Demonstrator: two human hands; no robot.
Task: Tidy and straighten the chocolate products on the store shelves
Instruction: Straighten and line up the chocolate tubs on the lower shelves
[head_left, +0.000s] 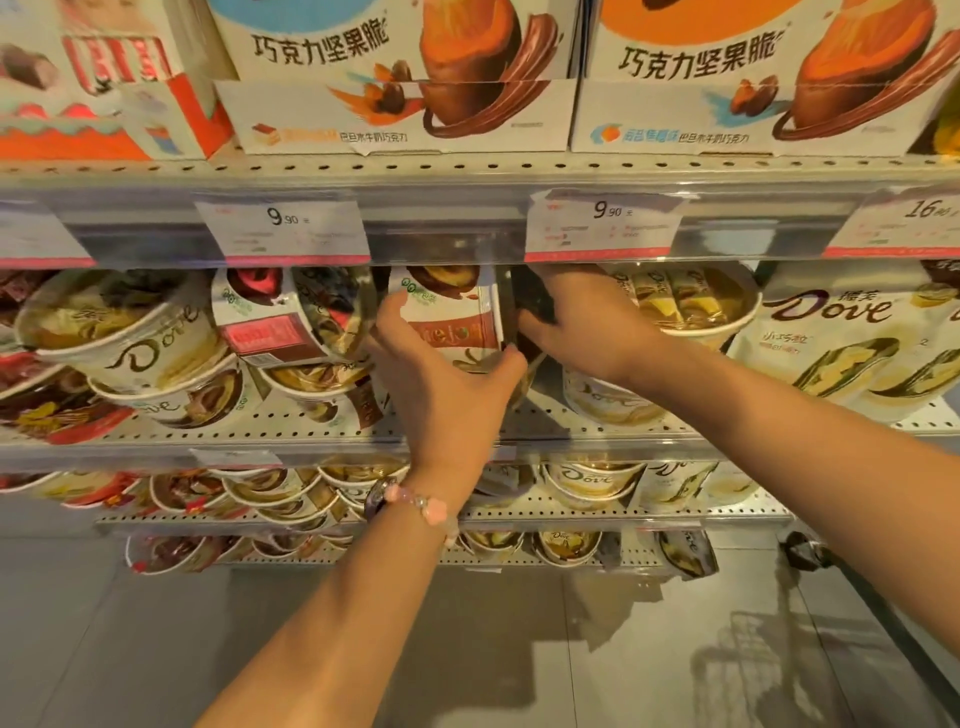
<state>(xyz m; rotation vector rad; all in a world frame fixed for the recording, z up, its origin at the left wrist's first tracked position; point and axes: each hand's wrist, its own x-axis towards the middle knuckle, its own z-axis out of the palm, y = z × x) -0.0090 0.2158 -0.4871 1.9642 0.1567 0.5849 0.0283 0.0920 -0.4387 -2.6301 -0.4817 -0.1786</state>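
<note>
My left hand (447, 384) grips a white and brown chocolate pack (449, 317) from below on the middle shelf (291, 434), holding it upright. My right hand (576, 322) reaches deeper into the shelf just to the right of that pack, its fingers curled over a dark item (535, 301) that is mostly hidden in shadow. A similar pack with a red label (260, 322) leans to the left. Dove cups (130, 332) lie tilted and stacked at the left, and another Dove cup (696, 304) sits behind my right wrist.
Large chocolate nut boxes (400, 78) fill the top shelf above price tags (283, 228). A Dove bag (841, 343) stands at the right. Lower shelves (519, 514) hold several more Dove cups and bags. Grey floor lies below.
</note>
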